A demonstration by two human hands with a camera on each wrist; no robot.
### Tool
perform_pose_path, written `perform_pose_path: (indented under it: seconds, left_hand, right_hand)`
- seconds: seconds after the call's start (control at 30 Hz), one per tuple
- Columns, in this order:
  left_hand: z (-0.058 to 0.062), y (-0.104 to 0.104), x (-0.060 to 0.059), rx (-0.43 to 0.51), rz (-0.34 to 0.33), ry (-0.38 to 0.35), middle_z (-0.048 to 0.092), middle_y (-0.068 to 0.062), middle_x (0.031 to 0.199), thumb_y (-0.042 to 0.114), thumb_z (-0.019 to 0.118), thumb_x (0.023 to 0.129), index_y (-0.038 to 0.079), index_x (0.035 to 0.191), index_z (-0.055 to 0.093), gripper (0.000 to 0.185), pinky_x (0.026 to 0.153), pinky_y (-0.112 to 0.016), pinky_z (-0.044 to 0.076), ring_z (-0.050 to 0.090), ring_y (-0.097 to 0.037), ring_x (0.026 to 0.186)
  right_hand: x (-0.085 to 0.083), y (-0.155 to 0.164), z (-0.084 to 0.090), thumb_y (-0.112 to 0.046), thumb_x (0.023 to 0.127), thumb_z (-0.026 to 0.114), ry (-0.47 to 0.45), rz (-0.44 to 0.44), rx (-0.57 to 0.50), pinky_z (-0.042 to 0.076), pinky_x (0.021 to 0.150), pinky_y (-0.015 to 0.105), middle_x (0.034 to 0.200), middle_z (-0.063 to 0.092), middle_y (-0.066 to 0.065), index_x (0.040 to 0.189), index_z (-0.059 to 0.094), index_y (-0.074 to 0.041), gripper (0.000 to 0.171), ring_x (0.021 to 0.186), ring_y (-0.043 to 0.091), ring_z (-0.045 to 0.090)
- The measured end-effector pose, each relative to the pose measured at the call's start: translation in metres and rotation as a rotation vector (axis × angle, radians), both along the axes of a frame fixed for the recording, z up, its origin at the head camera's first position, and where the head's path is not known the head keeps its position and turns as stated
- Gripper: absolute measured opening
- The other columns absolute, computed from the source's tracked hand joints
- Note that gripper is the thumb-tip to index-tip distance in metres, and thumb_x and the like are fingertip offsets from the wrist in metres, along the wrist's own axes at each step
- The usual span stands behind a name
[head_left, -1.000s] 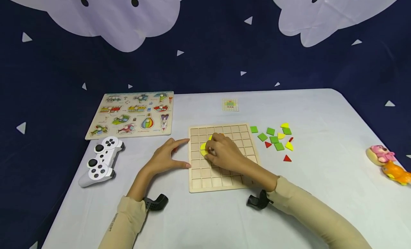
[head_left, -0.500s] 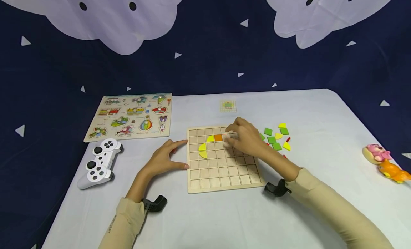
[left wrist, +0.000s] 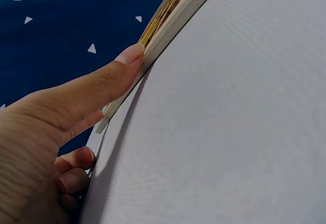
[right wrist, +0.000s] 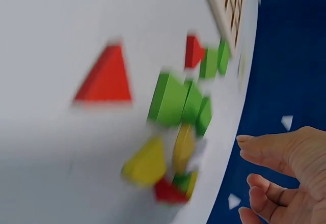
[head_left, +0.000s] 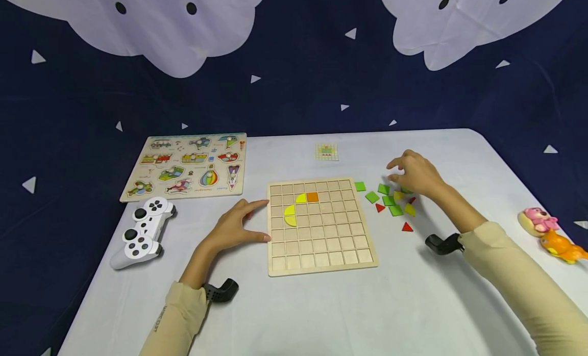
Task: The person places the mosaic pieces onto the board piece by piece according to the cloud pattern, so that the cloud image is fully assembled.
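A wooden grid board [head_left: 323,226] lies on the white table with two yellow quarter-round-like tiles and an orange square tile [head_left: 312,197] in its cells. One yellow tile [head_left: 290,215] sits lower left of the orange one; the other yellow tile [head_left: 301,198] adjoins it. My left hand [head_left: 236,226] touches the board's left edge with thumb and index finger spread apart. In the left wrist view the thumb [left wrist: 109,76] rests against that edge. My right hand [head_left: 418,173] hovers over the far side of the loose tiles, fingers slightly bent and holding nothing.
Loose green tiles [head_left: 372,197], red triangles [head_left: 407,227] and yellow tiles [head_left: 410,209] lie right of the board. A pattern card [head_left: 326,152] is behind it. A vehicle puzzle [head_left: 188,164] and game controller [head_left: 144,233] stand left; small toys [head_left: 565,246] are far right.
My right hand has let go of a yellow tile on the board and moved right, over the loose tiles. The left hand stays at the board's edge.
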State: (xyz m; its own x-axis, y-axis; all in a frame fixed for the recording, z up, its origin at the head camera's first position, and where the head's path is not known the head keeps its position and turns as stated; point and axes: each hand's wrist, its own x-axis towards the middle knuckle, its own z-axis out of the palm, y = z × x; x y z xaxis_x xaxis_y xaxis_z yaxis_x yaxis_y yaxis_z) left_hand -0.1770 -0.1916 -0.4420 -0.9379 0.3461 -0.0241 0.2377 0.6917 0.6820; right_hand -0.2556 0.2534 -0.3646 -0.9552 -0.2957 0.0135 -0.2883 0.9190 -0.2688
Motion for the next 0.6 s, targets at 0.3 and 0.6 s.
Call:
perform_pose_path:
  seconds: [0.3, 0.6]
  left_hand:
    - [0.000, 0.000, 0.000, -0.019, 0.009, -0.017, 0.039, -0.002, 0.088, 0.048, 0.090, 0.066, 0.026, 0.146, 0.050, 0.093, 0.070, -0.034, 0.031, 0.036, -0.017, 0.075]
    - [0.001, 0.001, 0.001, -0.010, 0.009, -0.018, 0.038, -0.002, 0.088, 0.047, 0.090, 0.067, 0.025, 0.146, 0.051, 0.091, 0.070, -0.034, 0.030, 0.035, -0.017, 0.076]
  right_hand:
    - [-0.013, 0.040, -0.004, -0.013, 0.087, 0.069, -0.135, -0.034, 0.022, 0.045, 0.072, 0.047, 0.104, 0.056, 0.026, 0.121, 0.067, 0.004, 0.039, 0.092, 0.035, 0.053]
    - [-0.012, 0.049, -0.008, -0.011, 0.086, 0.069, -0.169, -0.019, -0.003, 0.044, 0.075, 0.046, 0.106, 0.057, 0.024, 0.119, 0.070, 0.003, 0.035, 0.097, 0.036, 0.055]
